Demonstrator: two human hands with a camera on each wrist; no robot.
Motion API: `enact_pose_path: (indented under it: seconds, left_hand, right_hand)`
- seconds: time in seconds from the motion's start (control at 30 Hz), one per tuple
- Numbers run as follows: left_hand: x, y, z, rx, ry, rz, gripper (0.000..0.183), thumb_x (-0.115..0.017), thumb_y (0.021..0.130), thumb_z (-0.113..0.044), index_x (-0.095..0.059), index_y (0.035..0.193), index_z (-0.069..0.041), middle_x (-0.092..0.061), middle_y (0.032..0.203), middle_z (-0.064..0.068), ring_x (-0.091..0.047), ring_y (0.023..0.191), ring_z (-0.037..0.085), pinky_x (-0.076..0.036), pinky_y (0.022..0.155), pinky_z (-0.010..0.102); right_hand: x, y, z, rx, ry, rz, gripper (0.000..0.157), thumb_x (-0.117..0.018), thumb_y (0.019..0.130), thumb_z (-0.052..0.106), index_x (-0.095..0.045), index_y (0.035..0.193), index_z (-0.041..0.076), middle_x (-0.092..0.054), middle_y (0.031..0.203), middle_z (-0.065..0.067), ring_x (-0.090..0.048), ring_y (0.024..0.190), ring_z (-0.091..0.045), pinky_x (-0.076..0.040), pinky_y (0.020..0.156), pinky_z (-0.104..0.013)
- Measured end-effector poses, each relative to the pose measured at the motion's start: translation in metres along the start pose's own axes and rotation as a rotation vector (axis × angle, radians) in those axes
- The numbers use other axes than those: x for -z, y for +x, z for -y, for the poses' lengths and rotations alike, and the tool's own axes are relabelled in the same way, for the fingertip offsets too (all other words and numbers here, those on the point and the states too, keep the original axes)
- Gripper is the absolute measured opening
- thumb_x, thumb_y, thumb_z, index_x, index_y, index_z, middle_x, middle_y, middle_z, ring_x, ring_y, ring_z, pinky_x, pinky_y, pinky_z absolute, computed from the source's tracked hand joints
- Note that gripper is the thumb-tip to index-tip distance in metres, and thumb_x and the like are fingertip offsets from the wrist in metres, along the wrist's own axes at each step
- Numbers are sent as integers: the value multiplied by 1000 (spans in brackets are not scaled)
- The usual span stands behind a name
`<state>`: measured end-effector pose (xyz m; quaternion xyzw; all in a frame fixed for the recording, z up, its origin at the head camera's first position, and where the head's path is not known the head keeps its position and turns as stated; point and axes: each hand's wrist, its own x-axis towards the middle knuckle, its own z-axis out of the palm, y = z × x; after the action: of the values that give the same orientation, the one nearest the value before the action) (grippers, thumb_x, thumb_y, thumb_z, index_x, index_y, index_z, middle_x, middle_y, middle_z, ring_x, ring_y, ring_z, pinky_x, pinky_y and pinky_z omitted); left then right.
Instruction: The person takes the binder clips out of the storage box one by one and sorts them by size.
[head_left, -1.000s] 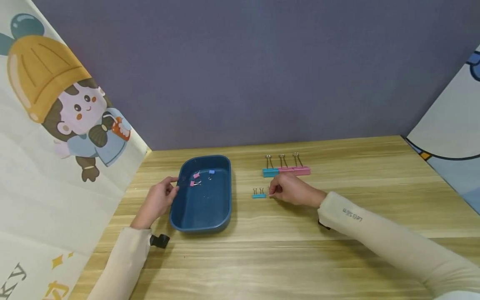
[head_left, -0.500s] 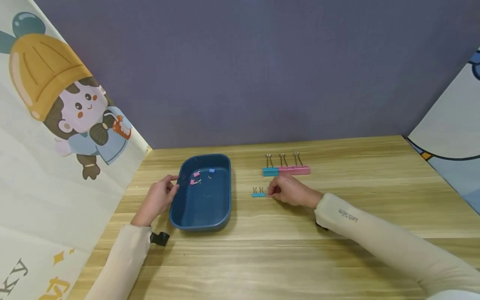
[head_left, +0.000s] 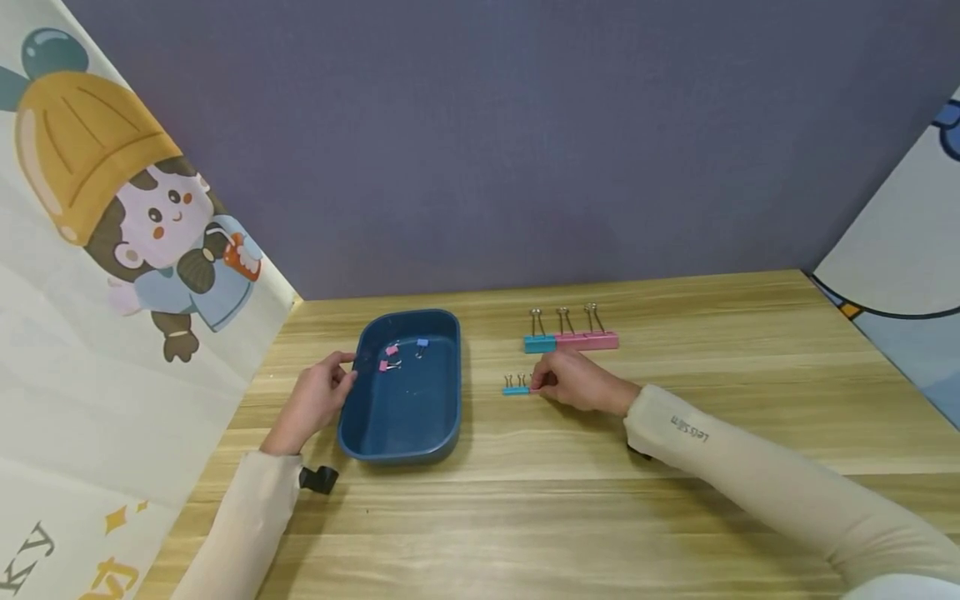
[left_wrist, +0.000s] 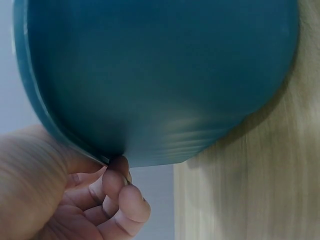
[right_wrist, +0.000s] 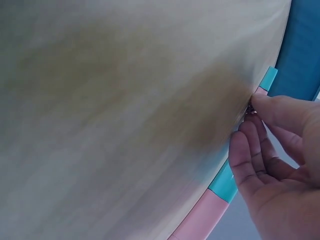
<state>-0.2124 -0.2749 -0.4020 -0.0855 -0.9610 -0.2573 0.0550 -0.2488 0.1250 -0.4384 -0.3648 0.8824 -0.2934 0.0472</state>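
The left grip [head_left: 315, 404], left of frame centre, pinches the rim of the tray [head_left: 401, 429]. Three small clips [head_left: 386, 366] lie in the tray's upper part. The right grip [head_left: 581, 383], right of frame centre, pinches a pink clip [right_wrist: 261, 91] against the right end of the two blue clips [head_left: 516, 391]. Above, three large clips [head_left: 587, 341] form a row on the desk [head_left: 525, 533].
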Motion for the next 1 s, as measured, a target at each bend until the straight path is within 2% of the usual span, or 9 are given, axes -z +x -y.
enact_pose_path:
  seconds: [0.23,0.5,0.73,0.87,1.0]
  left_hand:
    - [1,1,-1,15,10,4,32,-55,95,-8,-53,124,6,-54,71,6,-48,55,17,-42,49,29]
    - [2,0,-2,29,9,9,32,-55,95,-8,-53,124,7,-54,72,6,-48,55,17,-42,48,28]
    - [2,0,-3,28,5,9,33,-55,95,-8,-53,124,7,-54,72,7,-49,55,17,-43,49,28]
    - [2,-1,-3,7,14,1,32,-56,95,-7,-53,123,8,-54,71,6,-49,55,16,-43,50,29]
    - [0,0,-1,3,15,-1,32,-56,95,-7,-53,123,7,-54,70,5,-48,54,16,-43,50,29]
  right_hand:
    - [2,2,2,-2,14,-4,7,-72,83,3,-71,85,10,-65,82,5,-56,70,-5,-49,64,-24]
    - [19,13,14,6,19,-63,7,-68,84,4,-72,91,5,-63,85,5,-55,74,-11,-48,66,-28]
    - [24,39,39,45,-79,-121,6,-68,86,10,-70,89,15,-59,86,7,-55,77,-8,-48,69,-27]
    - [20,57,55,102,-55,-130,7,-67,87,9,-70,88,14,-61,85,6,-54,76,-9,-47,70,-28]
    - [11,76,69,120,-22,-100,6,-66,88,10,-70,91,14,-60,87,6,-54,77,-8,-47,70,-25]
